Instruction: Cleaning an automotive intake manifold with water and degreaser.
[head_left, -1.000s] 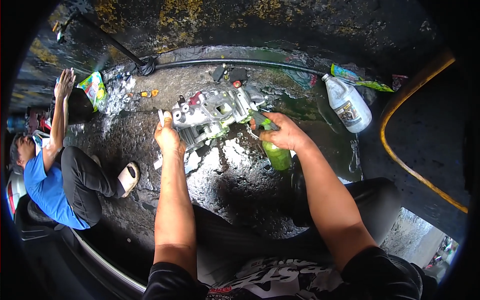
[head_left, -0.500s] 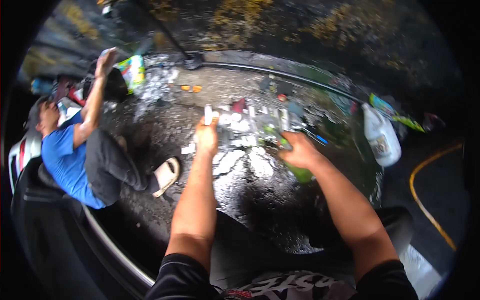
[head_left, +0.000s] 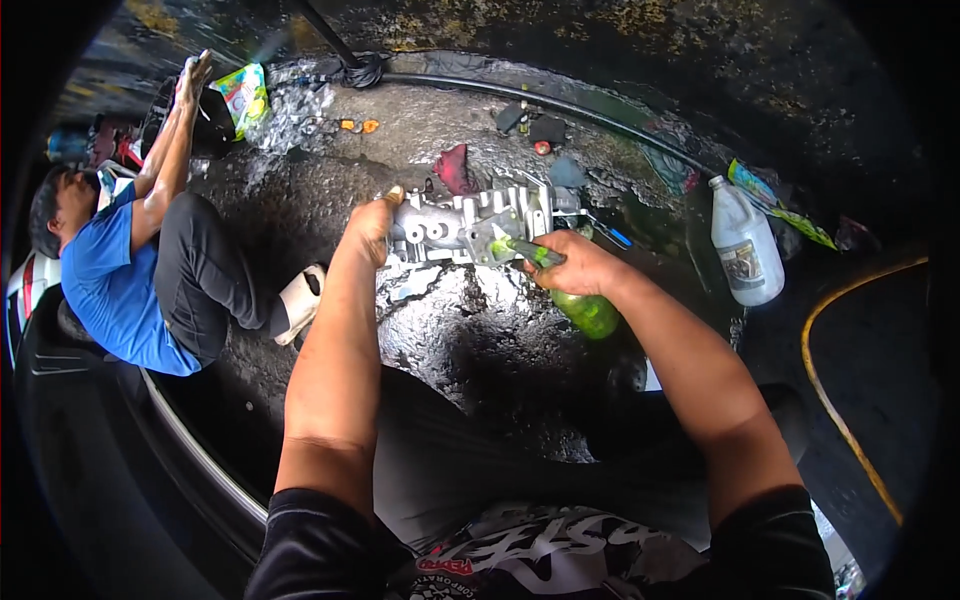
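Left hand: the left hand (head_left: 372,228) is pressed against the left end of a grey cast-metal engine part (head_left: 472,226), fingers curled onto its edge and clamped on it.
Right hand: the right hand (head_left: 578,265) is wrapped around the neck of a green spray bottle (head_left: 584,307), fingers closed tight; the nozzle is aimed at the casting and lies just beside it.
Engine part: it is held above wet, dark concrete ground (head_left: 470,340), between the two hands, in the upper middle of the view.
Ground nearby: a red rag (head_left: 455,167) lies just beyond the casting; a black hose (head_left: 530,98) runs across the far side.
Right side: a white plastic jug (head_left: 744,254) stands well apart from the hands, and a yellow hose (head_left: 838,420) curves past it.
Other person: a person in a blue shirt (head_left: 110,285) is seated at the left, one arm raised toward a colourful packet (head_left: 243,95).
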